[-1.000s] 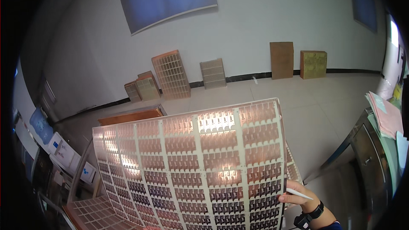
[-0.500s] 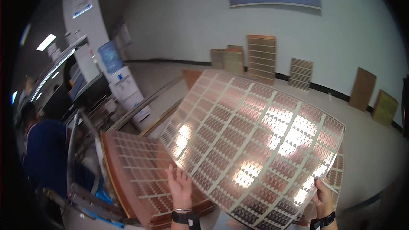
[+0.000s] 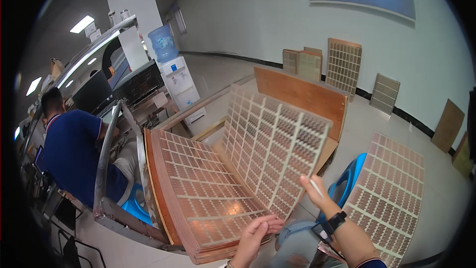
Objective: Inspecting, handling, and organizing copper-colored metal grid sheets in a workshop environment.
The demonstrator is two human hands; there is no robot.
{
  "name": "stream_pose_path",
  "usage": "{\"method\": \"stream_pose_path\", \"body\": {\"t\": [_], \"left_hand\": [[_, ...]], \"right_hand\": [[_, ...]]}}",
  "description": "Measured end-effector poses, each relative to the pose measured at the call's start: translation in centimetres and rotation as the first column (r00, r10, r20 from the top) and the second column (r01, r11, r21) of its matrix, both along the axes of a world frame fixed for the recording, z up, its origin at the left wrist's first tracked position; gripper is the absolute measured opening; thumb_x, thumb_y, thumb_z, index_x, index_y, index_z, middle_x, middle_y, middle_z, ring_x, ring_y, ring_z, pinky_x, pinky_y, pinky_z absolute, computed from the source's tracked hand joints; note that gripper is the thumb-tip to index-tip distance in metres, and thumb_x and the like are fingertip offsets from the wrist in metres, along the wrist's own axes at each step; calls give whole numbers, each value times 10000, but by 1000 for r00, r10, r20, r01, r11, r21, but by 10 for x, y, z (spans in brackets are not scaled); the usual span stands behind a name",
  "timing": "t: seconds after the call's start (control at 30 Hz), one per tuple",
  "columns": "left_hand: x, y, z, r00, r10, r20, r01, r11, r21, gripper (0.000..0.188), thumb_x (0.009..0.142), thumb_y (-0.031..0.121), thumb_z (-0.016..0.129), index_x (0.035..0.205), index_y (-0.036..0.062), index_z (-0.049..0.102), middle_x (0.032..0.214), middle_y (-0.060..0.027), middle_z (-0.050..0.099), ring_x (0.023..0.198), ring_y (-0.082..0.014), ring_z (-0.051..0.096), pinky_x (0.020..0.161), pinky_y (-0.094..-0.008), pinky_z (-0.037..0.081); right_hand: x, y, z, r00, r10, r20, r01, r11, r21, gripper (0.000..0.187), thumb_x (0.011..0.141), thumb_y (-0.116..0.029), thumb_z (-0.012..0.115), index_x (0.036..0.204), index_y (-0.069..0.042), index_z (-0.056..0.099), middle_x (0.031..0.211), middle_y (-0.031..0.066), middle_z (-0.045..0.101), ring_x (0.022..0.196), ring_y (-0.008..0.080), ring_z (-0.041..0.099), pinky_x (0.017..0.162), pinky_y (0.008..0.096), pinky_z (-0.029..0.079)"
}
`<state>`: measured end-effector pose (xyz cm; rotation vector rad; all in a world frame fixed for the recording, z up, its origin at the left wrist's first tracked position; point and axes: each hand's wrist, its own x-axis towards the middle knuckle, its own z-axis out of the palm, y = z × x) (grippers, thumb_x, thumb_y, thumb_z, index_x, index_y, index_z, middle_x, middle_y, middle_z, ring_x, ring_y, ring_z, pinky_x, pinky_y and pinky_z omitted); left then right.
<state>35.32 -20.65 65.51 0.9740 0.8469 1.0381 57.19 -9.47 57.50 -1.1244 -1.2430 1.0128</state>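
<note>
A copper-coloured panel (image 3: 272, 141) with pale grid strips and rows of small patterns stands tilted in a rack. My right hand (image 3: 316, 192) is closed at its right edge, with a thin white stick (image 3: 316, 187) between the fingers. At the panel's lower corner is my left hand (image 3: 259, 232), its fingers loosely bent and apart from the thumb; the fingertips are near or touching the edge. To the left leans a thick stack of similar panels (image 3: 198, 183). A brown board (image 3: 302, 94) stands behind the tilted panel.
Another patterned panel (image 3: 386, 193) is at the right, beside a blue stool (image 3: 353, 176). Metal rack bars (image 3: 106, 168) rise at the left. Beyond them a person in dark blue (image 3: 79, 149) sits at a bench. A water dispenser (image 3: 181, 87) and wall-leaning boards (image 3: 344, 64) stand farther back.
The raised, glossy panel has moved down and away, now standing steeply in the rack. My left hand has shifted to its lower corner. The view has turned left.
</note>
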Motion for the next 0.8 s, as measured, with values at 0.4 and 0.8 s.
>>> {"method": "stream_pose_path", "body": {"t": [0.4, 0.8], "left_hand": [[28, -13, 17, 863, -505, -18, 505, 859, 85, 357, 941, 271, 444, 1149, -4, 532, 1085, -82, 613, 965, -199, 592, 851, -302, 455], [57, -9, -10, 863, -479, 158, 490, 871, -36, 263, 941, 178, 436, 1049, -32, 550, 982, -164, 614, 959, -234, 589, 864, -359, 449]], "right_hand": [[-108, -35, -23, 759, 626, -178, -624, 778, 76, 471, 881, -247, 571, 1283, -56, 419, 1112, 117, 576, 981, 165, 547, 820, 303, 443], [57, -123, 19, 977, 214, -2, -208, 950, -234, 617, 896, -481, 438, 1306, -23, 388, 1220, 127, 521, 1117, 225, 507, 938, 347, 415]]}}
